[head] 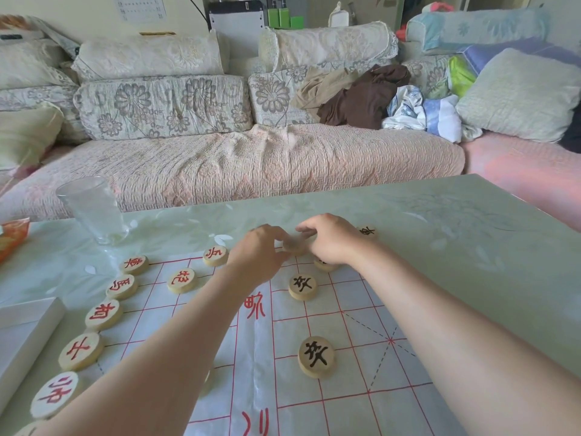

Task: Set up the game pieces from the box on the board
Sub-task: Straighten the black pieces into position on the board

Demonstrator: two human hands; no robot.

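Hands meet at the far edge of the board (333, 313), and the next move turns on that spot: the piece (295, 247) sits right btw them, straight ahead of you, on or near the last row. Your left hand (259, 251) comes in from the left w/ fingers curled and tips on the piece's left rim, which looks like a pinch. Your right hand (333, 242) arches in from the right, fingers bent, index stretched over the piece toward the left hand; can't tell if it grips or only steadies. Neither hand is clearly nearer, both are at it. The piece is a flat round disc, so there's no long axis to mind, only which way the character faces. Motion blur hides that: character and colour are unreadable. My guess is it needs seating on a line crossing at that far edge. Red pieces (103, 313) run in a column down the board's left side, and two black pawns (302, 287) lie right of centre, well apart. Another disc (323, 265) is mostly hidden under your right palm, only its near rim showing. A black rook (367, 231) peeks out behind the right wrist. Your left forearm covers a sliver of one more disc. The box (22, 335) is cut off at the left edge w/ its inside not visible, so no telling what's left in it.
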